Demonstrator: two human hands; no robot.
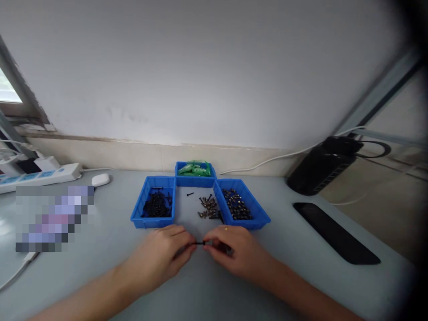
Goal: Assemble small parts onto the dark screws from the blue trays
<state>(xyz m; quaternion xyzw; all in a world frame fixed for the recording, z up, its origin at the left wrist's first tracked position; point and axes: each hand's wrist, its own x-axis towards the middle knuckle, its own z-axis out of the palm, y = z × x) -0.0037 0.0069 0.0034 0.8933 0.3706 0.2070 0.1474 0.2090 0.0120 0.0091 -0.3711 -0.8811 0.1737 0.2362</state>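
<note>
At the lower centre of the frame, a dark screw (199, 243) is held just above or against the table (113, 249); which of the two cannot be told. Its long axis is laid across the frame, nearly level, from one hand to the other. Its left end is pinched between the thumb and fingers of the left hand (163, 250), and its thicker right end is met by the fingertips of the right hand (239, 249). Each grip is thus closed on the piece, and neither hand is nearer: the screw is spanned between them, with only a short length left bare. What else may be cupped in the right palm is hidden.

At the right of the frame, a flat black piece (334, 234) is laid slantwise on the table. Just beyond the hands, a left blue bin (154, 223) is filled with dark screws (157, 206), and a right blue bin (257, 211) with shinier fasteners (239, 210). Between these bins, a loose pile (209, 206) of small metal parts is spread beside the right one, and a lone screw (190, 194) is set apart farther up.

Behind, a back blue bin (195, 181) is occupied by green plastic packaging (195, 169). A black bottle (323, 165) is seen tilted at the upper right, before the wall (207, 80).
</note>
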